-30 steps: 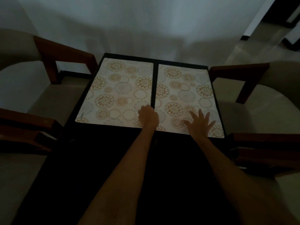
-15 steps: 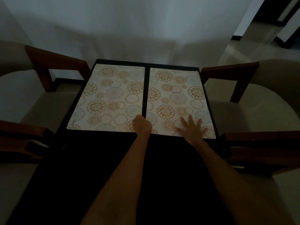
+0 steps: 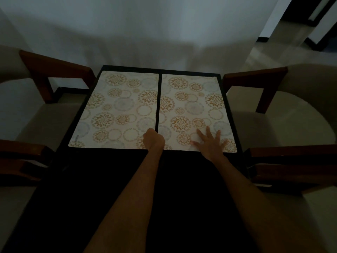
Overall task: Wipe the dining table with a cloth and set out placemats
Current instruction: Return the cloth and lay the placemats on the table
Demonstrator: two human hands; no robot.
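The dark, smooth counter (image 3: 109, 179) carries two flat rectangular placemats with printed round flower patterns. The right hand (image 3: 209, 143) lies flat on the near edge of the right placemat (image 3: 191, 106), its fingers (image 3: 200, 133) spread wide. The left hand (image 3: 154, 140) is curled into a loose fist over the narrow gap; the left placemat (image 3: 118, 110) stretches left of its fingers, which are hidden, so I cannot tell if they pinch anything.

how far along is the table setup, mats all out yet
Two placemats lie side by side on the far half: left placemat and right placemat. In hand: the right hand lies flat on the right one, the left hand curled at the gap. The near half of the table is still bare. No cloth in view.
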